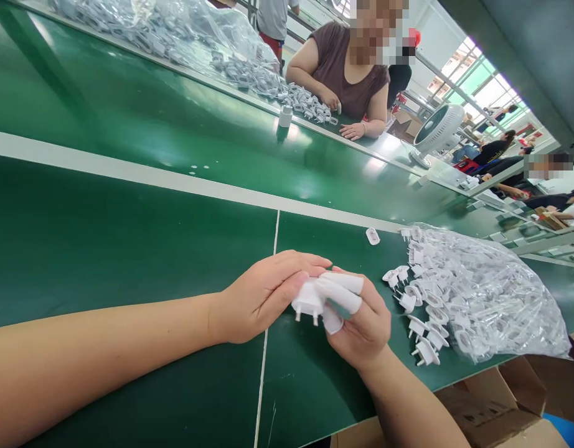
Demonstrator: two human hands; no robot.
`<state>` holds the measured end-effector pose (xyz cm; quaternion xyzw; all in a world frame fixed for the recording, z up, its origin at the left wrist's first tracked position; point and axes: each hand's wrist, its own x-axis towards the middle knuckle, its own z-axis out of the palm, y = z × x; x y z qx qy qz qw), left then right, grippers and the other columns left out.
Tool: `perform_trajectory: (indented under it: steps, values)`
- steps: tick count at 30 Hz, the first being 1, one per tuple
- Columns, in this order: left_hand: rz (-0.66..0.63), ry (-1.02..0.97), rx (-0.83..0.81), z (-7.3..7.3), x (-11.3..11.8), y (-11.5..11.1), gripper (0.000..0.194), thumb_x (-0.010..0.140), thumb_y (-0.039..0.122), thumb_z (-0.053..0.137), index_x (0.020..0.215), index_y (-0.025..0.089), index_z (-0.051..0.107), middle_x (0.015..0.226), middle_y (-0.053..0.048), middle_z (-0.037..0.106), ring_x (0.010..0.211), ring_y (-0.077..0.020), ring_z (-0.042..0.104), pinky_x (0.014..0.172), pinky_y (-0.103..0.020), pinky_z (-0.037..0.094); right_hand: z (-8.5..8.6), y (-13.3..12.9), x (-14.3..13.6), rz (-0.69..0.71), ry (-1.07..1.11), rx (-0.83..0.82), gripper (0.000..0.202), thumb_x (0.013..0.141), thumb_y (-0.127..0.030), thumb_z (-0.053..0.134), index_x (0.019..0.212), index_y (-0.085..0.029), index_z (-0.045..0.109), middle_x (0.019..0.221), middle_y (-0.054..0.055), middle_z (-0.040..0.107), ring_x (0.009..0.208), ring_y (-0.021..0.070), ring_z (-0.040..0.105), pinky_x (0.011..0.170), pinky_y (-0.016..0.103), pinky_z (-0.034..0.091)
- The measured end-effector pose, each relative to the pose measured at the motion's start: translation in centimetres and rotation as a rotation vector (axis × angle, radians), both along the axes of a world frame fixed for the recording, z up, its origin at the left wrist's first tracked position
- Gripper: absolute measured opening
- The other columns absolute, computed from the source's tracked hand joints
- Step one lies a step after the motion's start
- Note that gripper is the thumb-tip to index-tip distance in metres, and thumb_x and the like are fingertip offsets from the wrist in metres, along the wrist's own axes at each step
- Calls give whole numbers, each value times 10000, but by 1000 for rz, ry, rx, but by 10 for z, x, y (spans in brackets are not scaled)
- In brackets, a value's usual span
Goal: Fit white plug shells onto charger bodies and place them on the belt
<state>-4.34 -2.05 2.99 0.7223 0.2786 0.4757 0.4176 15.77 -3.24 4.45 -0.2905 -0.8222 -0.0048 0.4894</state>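
Between my two hands is a white two-pin plug adapter, its pins pointing down toward me. My left hand closes on it from the left, thumb along its top edge. From the right, my right hand grips the same adapter, with white finger covers on several fingers. The hands hold it a little above the green table, and part of its body is hidden by my fingers. Loose white plug pieces lie to the right of my right hand.
A clear plastic bag of white plug parts spills at the right. One white piece lies alone beyond my hands. Past a pale rail runs a green belt carrying a white adapter. Across it sits a co-worker; cardboard boxes stand lower right.
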Motion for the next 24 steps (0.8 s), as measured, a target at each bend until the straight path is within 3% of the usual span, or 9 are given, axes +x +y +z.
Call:
perform_trajectory:
  steps: [3,6,8,11,14,17,19,21,24]
  values:
    - [78,157,-324,3,0,8,467,1029,532,408,1225,230,705,1213,-51,737,1095,-274,679,982,-378,547,-5,8,0,13,4,-213,351,865,-106,719,1180,-260,715,978,60,744,875,187,718,742,328,616]
    - [-39,144,-501,6,-1,17,522,1007,601,390,1246,248,691,1245,-63,717,1141,-302,661,975,-401,552,-10,19,4,-18,138,-474,266,843,-243,785,1106,-243,740,934,44,741,801,169,699,747,326,603]
    - [-93,162,-484,6,-1,20,488,982,588,457,1292,263,648,1284,-71,692,1176,-302,637,1006,-416,531,-14,25,8,-59,207,-568,262,799,-321,833,1041,-249,763,903,31,747,813,179,691,789,347,595]
    - [-38,364,-358,6,0,30,487,905,610,593,1244,263,640,1153,-70,720,1034,-292,656,925,-408,538,-16,34,15,-77,188,-703,307,761,-406,858,1030,-280,781,887,23,758,895,209,684,838,376,587]
    - [6,523,-261,9,1,54,523,850,672,625,1143,241,669,1051,-52,734,954,-286,657,876,-383,530,-16,47,26,-168,124,-773,464,836,-428,786,1264,-274,698,1169,68,739,1161,236,646,991,413,552]
    - [237,653,-186,21,-2,90,591,859,663,594,1215,193,641,1105,-42,712,984,-268,631,938,-382,497,-14,65,39,-484,-54,-722,703,908,-432,705,1516,-177,462,1558,177,469,1528,312,317,1229,519,317]
    - [435,783,-151,33,-6,114,625,918,630,505,1286,133,596,1145,-60,677,989,-250,601,931,-378,487,-15,74,47,-662,-216,-778,830,924,-459,677,1578,-90,324,1657,242,266,1589,385,87,1266,602,160]
    - [587,920,-135,42,-14,134,665,952,617,431,1321,79,563,1164,-90,642,977,-245,586,870,-358,492,-17,79,52,-717,-328,-868,831,930,-489,654,1558,-51,333,1672,262,204,1582,435,44,1256,648,117]
    - [782,1069,-153,41,-32,162,709,947,616,408,1314,29,562,1102,-117,628,903,-256,599,713,-310,487,-19,79,53,-714,-379,-850,665,943,-474,632,1431,-47,486,1582,265,370,1550,416,201,1246,612,202]
